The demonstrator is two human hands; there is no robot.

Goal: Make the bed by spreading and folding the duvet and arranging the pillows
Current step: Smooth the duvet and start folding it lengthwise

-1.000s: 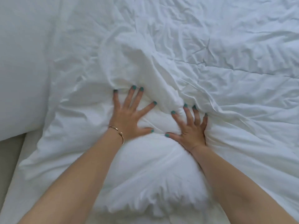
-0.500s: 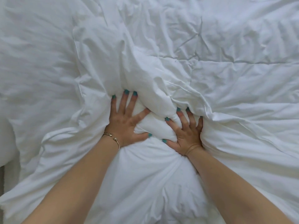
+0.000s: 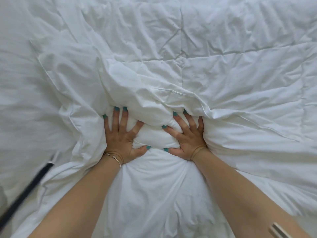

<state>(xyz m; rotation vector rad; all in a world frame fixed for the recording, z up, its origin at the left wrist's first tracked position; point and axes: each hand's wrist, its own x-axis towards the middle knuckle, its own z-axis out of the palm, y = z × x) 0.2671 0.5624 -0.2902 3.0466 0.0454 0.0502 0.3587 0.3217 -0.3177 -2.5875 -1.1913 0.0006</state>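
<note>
Both hands – the left hand [image 3: 122, 136] and the right hand [image 3: 186, 137] – press flat with fingers spread on the soft white crumpled duvet [image 3: 223, 79], side by side, with its puffy bunched-up fold just past the fingertips, away from the person.

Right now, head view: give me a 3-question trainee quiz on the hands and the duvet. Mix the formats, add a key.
1. True or false: the left hand and the right hand both press with spread fingers on the white duvet.
2. Multiple choice: the bracelet sits on
A. the left wrist
B. the right wrist
C. the duvet
3. Fill in: between the two hands, the duvet is bunched into a raised ____.

Key: 1 true; 2 A; 3 mound
</note>
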